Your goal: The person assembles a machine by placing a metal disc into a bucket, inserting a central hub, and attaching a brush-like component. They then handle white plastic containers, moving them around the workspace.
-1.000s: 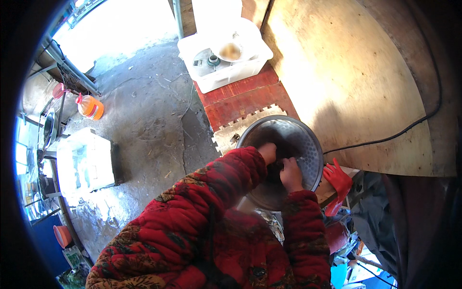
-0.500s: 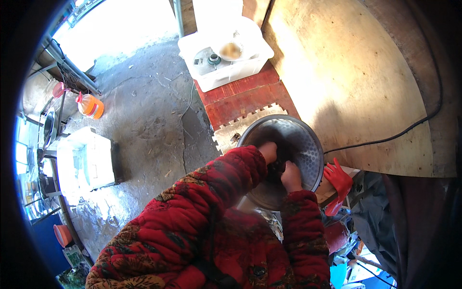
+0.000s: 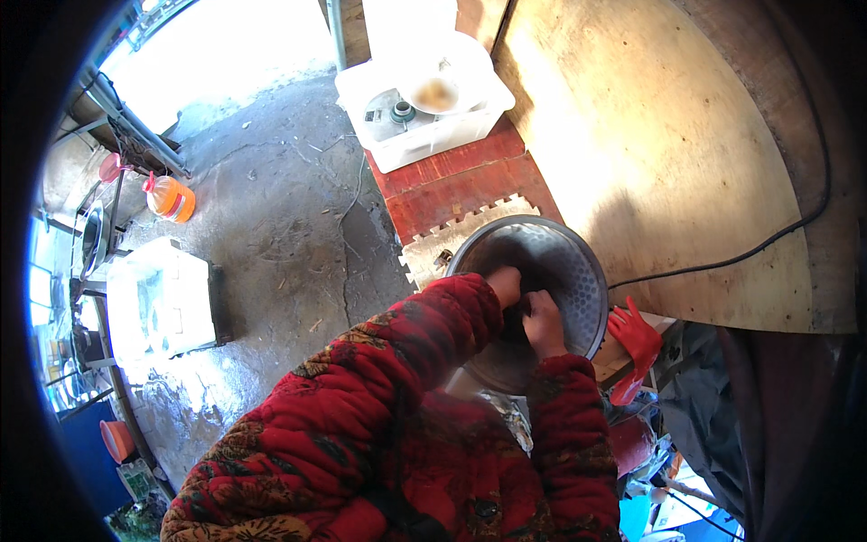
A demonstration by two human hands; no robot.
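Observation:
Both of my hands are inside a round metal basin (image 3: 585, 298) whose inner wall has a pattern of round dots or holes. My left hand (image 3: 504, 285) reaches in from the left, its fingers curled down and mostly hidden. Close beside it, my right hand (image 3: 544, 327) is closed, with thumb and fingers drawn together. A dark mass (image 3: 513, 327) lies in shadow between and below the hands; its kind cannot be made out. The basin rests on a pale mat (image 3: 452, 237) with a toothed edge.
A white plastic tub (image 3: 424, 143) with a bowl stands on the red table (image 3: 452, 185) beyond. Red rubber gloves (image 3: 639, 341) hang at the right by a wooden panel (image 3: 704, 199) with a black cable (image 3: 713, 265). An orange-filled jug (image 3: 170, 199) and white crate (image 3: 163, 298) stand left.
My right hand has moved slightly up and toward my left hand inside the basin, and its fingers have shifted. My left hand has barely moved.

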